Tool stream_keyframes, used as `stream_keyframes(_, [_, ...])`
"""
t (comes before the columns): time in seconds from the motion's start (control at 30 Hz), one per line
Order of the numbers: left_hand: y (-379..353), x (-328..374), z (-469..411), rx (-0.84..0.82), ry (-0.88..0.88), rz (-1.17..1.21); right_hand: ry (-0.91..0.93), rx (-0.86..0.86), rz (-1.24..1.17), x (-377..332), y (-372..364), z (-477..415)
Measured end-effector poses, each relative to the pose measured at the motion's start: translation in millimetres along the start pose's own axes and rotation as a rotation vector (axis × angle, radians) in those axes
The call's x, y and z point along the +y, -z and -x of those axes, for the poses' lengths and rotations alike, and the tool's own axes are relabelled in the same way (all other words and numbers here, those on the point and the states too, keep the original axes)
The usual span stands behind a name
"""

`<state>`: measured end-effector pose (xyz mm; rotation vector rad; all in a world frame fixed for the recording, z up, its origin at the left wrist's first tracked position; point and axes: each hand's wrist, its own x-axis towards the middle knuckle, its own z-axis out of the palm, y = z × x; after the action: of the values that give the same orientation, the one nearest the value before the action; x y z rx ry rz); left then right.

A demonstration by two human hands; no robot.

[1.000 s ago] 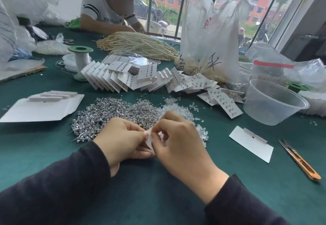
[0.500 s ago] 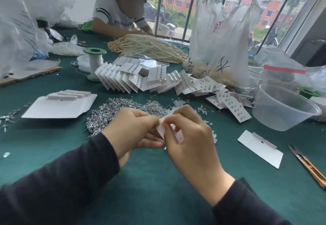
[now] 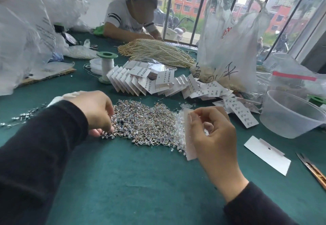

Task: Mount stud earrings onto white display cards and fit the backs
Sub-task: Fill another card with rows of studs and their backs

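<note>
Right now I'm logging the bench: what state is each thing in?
Left hand: fingers down in the stud pile.
Right hand: pinching a card.
Card: held upright, off the table.
Stud pile: loose heap.
Filled cards: fanned in a row.
Spare card: flat on the table.
Tub: upright, looks empty.
Snips: lying flat.

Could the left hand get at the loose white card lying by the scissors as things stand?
Probably not easily: the left hand is picking in the stud pile, and the loose card lies beyond the right hand, which holds another card in between.
</note>
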<state>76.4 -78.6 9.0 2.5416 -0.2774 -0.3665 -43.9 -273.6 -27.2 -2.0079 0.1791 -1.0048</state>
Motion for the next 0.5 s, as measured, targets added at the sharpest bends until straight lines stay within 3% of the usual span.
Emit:
stream_keyframes(0.2, [-12.1,10.1,-6.9,0.197,-0.107,-0.092,-0.013,-0.013,-0.002,-3.2,0.7,-0.1])
stream_keyframes(0.33, [-10.9,9.2,-9.6,0.284,-0.134,0.035,-0.083,-0.017,-0.100,-4.5,2.8,-1.3])
stream_keyframes(0.5, [-10.0,7.2,-9.7,0.257,-0.146,0.216,-0.310,-0.045,-0.307,-2.5,5.3,-7.0])
